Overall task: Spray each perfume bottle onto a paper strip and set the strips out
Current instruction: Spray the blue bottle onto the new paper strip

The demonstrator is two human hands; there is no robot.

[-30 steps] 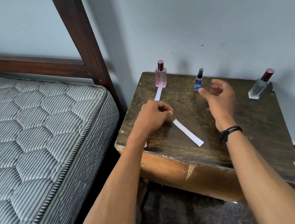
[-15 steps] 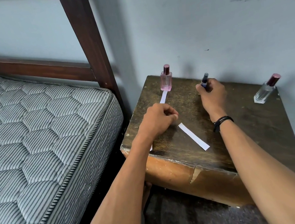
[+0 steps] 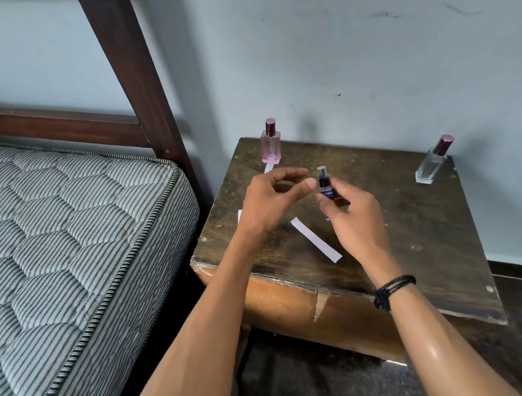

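Three perfume bottles [image 3: 271, 147], two paper strips [image 3: 316, 240], possibly a third, one table [image 3: 424, 225].

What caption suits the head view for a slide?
Right hand holds small blue bottle above table, left hand close beside it.

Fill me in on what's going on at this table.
A person is working with perfumes at a wooden table beside a bed. The right hand holds a small blue bottle above the table, and the left hand reaches for its top; whether it touches is unclear. A pink bottle and a clear bottle stand capped at the back. One paper strip lies in front of the pink bottle, a second strip near the middle.
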